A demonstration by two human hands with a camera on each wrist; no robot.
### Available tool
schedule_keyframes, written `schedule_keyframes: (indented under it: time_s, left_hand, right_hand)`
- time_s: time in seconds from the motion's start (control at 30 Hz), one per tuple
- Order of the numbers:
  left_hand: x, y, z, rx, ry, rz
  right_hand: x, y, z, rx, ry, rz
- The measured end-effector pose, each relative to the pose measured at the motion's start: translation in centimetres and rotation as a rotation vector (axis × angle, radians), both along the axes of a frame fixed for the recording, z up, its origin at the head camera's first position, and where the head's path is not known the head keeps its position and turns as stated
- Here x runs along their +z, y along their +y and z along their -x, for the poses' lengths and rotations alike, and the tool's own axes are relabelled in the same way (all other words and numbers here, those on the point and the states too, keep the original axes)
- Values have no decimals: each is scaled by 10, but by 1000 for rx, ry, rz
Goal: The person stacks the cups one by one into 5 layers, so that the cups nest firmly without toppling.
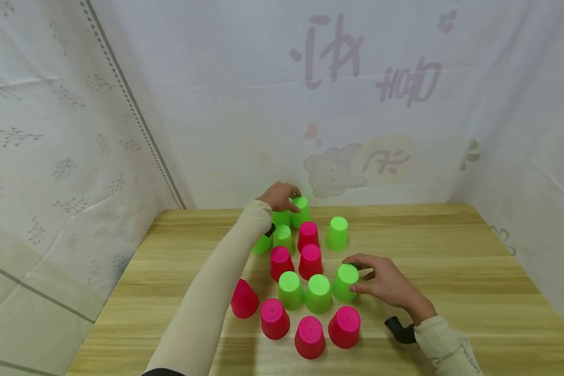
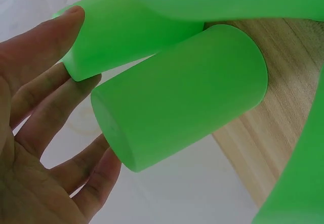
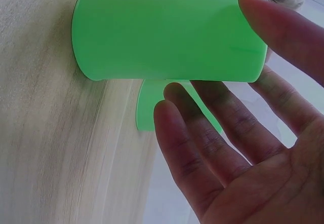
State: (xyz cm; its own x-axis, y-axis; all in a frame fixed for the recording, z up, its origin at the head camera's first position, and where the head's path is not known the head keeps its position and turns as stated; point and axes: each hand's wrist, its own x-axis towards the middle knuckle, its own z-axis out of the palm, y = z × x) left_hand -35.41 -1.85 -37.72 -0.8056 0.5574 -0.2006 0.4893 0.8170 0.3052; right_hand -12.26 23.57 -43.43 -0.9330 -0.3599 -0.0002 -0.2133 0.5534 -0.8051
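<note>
Upside-down green and red plastic cups stand in loose rows on the wooden table. At the back, my left hand (image 1: 278,197) pinches the base end of a green cup (image 1: 301,213) between thumb and fingers. In the left wrist view, a second green cup (image 2: 182,97) leans across close beside that held cup (image 2: 131,29), its base near the lower fingers. To the right, my right hand (image 1: 389,281) has its thumb and fingers around the top of another green cup (image 1: 345,283). The right wrist view shows this cup (image 3: 167,31) with its rim at the table.
Several red cups, one of them a red cup (image 1: 309,338) at the front, stand nearest me. Two green cups (image 1: 318,295) (image 1: 290,291) sit left of my right hand. A lone green cup (image 1: 337,234) is farther back. Patterned white cloth (image 1: 244,104) hangs behind the table (image 1: 427,235).
</note>
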Motion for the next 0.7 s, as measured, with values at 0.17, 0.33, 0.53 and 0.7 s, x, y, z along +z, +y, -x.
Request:
schedule_keyframes:
  time_s: [0.17,0.33,0.53,0.7]
  left_hand:
    - [3,-3,-2,1,-19,4]
    - [9,-8,-3,-7,-3,-23]
    - [15,-18,-5,-15,16,-71]
    - [20,-33,-9,-17,8,-115]
  right_hand:
    - [-1,-2,1,0,-4,11]
    - [-2,-3,2,-6,-9,27]
    - [-3,0,2,-18,1,30]
    - [-1,4,2,-32,23,21]
